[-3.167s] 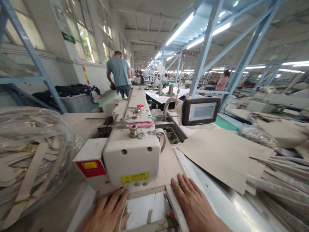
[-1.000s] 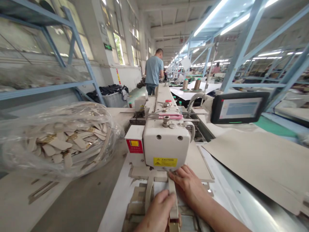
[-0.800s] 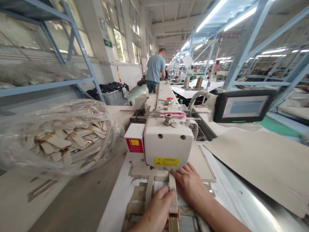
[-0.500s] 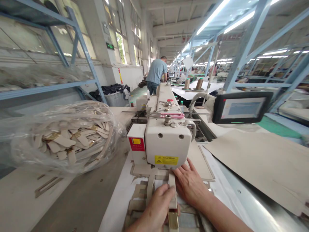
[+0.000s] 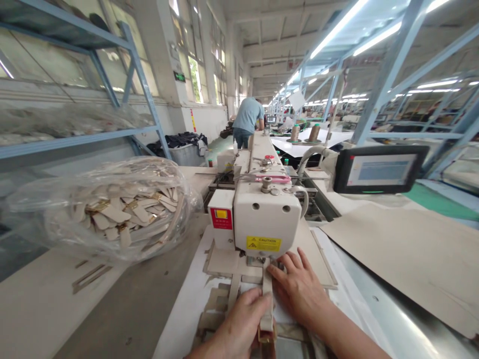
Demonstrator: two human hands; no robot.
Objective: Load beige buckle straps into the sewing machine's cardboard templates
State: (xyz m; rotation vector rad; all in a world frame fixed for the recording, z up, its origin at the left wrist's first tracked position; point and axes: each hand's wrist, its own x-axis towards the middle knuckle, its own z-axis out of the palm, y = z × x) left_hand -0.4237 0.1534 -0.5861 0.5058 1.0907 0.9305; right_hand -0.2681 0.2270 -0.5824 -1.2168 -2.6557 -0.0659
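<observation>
A beige strap (image 5: pixel 267 291) with a gold buckle at its near end runs forward under the head of a white sewing machine (image 5: pixel 266 215). My left hand (image 5: pixel 239 326) is closed on the strap's near end, thumb on top just above the buckle. My right hand (image 5: pixel 299 286) lies flat with fingers spread on the machine bed, fingertips against the strap's right edge just below the needle area. A second beige strap (image 5: pixel 234 291) lies parallel on the left.
A clear plastic bag of beige straps (image 5: pixel 112 214) sits on the table at left. A touchscreen (image 5: pixel 379 169) stands at right above large beige sheets (image 5: pixel 404 254). Pink scissors (image 5: pixel 275 178) rest on the machine top. A person in a blue shirt (image 5: pixel 247 119) stands far back.
Since three seconds ago both hands came together on the strap. Over the last second the strap and hands edged slightly forward toward the machine head, and the view shifted right.
</observation>
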